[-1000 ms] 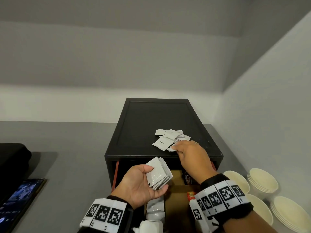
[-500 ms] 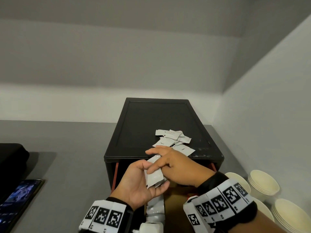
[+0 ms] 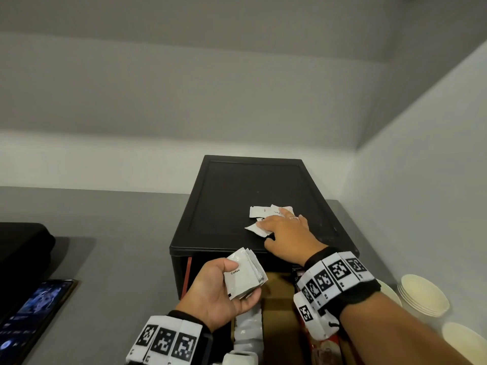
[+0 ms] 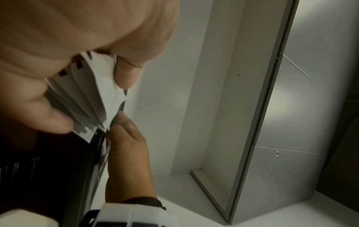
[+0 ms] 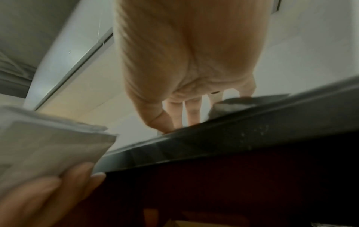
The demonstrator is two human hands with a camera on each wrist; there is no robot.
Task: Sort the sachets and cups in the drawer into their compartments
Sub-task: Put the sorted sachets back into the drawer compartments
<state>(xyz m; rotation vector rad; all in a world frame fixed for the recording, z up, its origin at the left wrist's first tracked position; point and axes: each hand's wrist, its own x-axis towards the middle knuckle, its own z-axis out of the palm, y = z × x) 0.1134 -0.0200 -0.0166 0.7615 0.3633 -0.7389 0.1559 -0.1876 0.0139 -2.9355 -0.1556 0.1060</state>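
My left hand [image 3: 216, 290] is held palm up in front of the black drawer box [image 3: 232, 196] and grips a fanned stack of white coffee sachets [image 3: 243, 275]. The left wrist view shows the same stack [image 4: 87, 98] pinched between thumb and fingers. My right hand [image 3: 286, 231] lies flat on top of the box, its straight fingers resting on a small pile of loose white sachets [image 3: 259, 212]. Below both hands the drawer [image 3: 276, 309] is pulled out, with white sachets [image 3: 249, 330] in one compartment and red packets [image 3: 325, 347] in another.
Stacks of cream paper cups [image 3: 424, 296] stand on the grey counter to the right of the box, near the side wall. A phone [image 3: 31, 312] and a black case [image 3: 21, 246] lie at the far left.
My right hand carried a sachet from the pile to the stack in my left hand, then went back to the pile on the box. The left hand stayed put.
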